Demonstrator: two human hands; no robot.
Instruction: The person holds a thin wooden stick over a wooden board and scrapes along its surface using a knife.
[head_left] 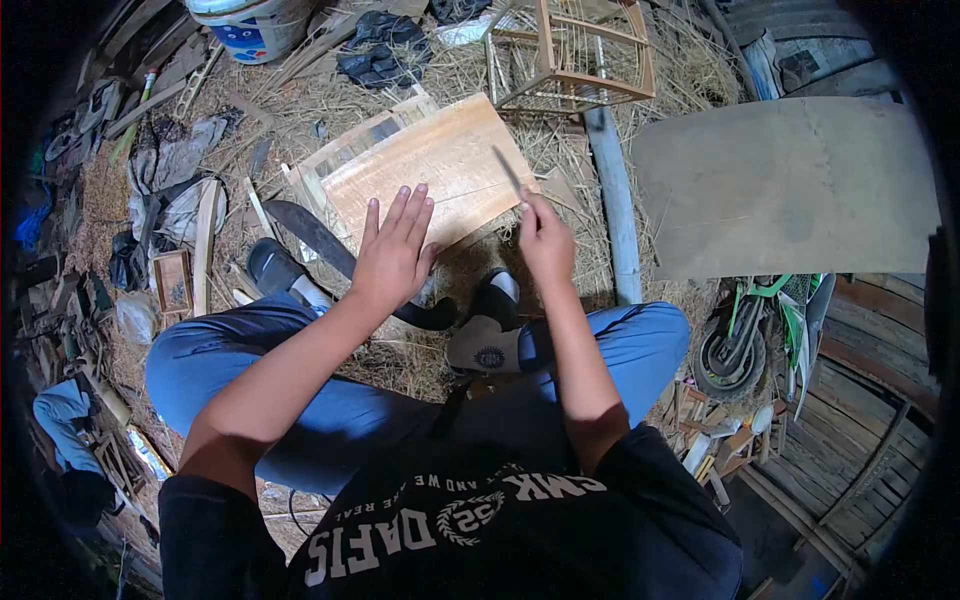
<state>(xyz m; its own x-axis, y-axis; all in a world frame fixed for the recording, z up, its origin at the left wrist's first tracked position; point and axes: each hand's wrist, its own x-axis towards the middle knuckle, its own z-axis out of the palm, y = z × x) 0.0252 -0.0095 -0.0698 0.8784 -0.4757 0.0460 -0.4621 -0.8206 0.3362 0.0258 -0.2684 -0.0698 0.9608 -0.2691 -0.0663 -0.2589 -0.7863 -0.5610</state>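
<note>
My left hand (pixel 392 258) is over the near edge of a thin wooden board (pixel 425 155), fingers stretched out and slightly apart. Whether its palm presses on the wood, I cannot tell. A knife (pixel 507 170) is in my closed right hand (pixel 546 243), its narrow blade angled up and left across the board's right end. A thin dark line runs along the board towards that end. Under its far left side lie slatted wooden pieces (pixel 335 155). Below my left forearm is a machete (pixel 312 236) with a dark curved handle, partly hidden by the arm.
Straw and wood scraps cover the ground. A wooden-framed cage (pixel 570 75) stands beyond the board, with a black plastic bag (pixel 385 48) and white bucket (pixel 255 30) to its left. On the right are a bluish post (pixel 612 200), a large flat sheet (pixel 790 185) and a green motorbike (pixel 760 335).
</note>
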